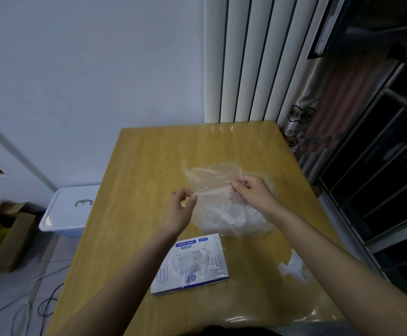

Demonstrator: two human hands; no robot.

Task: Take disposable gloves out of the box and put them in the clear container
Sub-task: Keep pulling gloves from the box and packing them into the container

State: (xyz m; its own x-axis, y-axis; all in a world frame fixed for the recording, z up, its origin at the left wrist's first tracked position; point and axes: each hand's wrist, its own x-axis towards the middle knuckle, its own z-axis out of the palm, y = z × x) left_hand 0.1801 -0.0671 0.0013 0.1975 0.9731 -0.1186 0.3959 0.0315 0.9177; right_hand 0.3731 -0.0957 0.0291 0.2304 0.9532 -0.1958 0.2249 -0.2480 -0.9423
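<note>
A thin clear disposable glove (212,177) is stretched in the air between both hands, above the table. My left hand (182,209) pinches its near left edge with thumb and fingertips. My right hand (252,192) pinches its right side. Below them sits the clear container (234,225), holding several crumpled gloves. The white and blue glove box (192,264) lies flat near me, with a glove poking out of its top slot.
The wooden table (149,166) stands against a white wall and a radiator. A loose crumpled glove (293,266) lies on the table under my right forearm. A white lidded bin (69,210) and cardboard boxes (4,236) stand on the floor at left. Dark shelving fills the right.
</note>
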